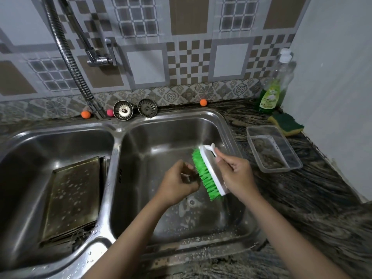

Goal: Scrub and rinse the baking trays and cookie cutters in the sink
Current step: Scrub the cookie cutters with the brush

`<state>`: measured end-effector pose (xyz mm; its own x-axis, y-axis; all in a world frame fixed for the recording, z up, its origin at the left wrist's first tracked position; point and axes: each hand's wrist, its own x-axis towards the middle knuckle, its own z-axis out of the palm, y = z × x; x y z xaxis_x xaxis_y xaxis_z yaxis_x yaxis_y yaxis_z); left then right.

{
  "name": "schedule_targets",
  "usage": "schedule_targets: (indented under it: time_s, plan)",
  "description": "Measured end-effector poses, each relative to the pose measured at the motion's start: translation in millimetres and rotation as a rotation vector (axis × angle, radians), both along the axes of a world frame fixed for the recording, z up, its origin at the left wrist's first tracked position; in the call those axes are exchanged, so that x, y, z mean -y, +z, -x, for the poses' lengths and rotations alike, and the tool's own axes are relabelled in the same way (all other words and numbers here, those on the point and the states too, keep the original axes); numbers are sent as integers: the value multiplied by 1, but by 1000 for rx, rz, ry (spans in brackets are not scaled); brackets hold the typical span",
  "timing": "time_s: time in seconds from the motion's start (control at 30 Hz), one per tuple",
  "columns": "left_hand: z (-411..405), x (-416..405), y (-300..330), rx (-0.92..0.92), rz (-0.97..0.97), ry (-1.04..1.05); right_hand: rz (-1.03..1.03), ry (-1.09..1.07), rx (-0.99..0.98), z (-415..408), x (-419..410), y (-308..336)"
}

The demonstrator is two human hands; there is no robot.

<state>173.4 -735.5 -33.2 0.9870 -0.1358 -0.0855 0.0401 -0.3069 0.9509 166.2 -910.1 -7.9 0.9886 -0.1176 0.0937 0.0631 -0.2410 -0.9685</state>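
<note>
- Green-bristled brush (209, 170): gripped by right hand (234, 174), bristles against cookie cutter (188, 177).
- Cutter: pinched in left hand (177, 182), over right basin (173, 133).
- Baking trays (74, 198): stacked in left basin.

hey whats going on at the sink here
A person is scrubbing over the right basin of a double sink. The right hand grips a white brush with green bristles, and the left hand holds a small metal piece, probably a cookie cutter, against the bristles. Soapy baking trays lie stacked in the left basin. No water is running.
</note>
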Motion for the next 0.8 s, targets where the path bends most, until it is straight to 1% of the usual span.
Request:
schedule_targets:
  time_s: [0.13,0.23,0.3,0.33,0.4,0.5,0.57,0.63,0.8]
  plan:
    - [-7,-12,10,66,212,218,-56,11,-80,11,-2,-21]
    - [-6,-9,14,43,383,296,-172,-9,-149,21,-13,-29]
    - [-1,-3,14,13,528,329,-232,-45,-146,24,-19,-29]
    - [2,-1,13,7,569,344,-261,-74,-135,23,-21,-28]
    - [7,2,10,-2,579,338,-314,-155,-126,19,-22,-25]
    - [12,7,11,-52,546,205,-354,-242,-89,10,-20,-17]
    - [15,10,14,-85,532,101,-316,-227,-41,5,-19,-13]
    - [16,9,15,-81,492,35,-261,-205,4,4,-18,-9]
    - [17,4,14,-95,447,-36,-227,-184,-4,4,-14,-12]
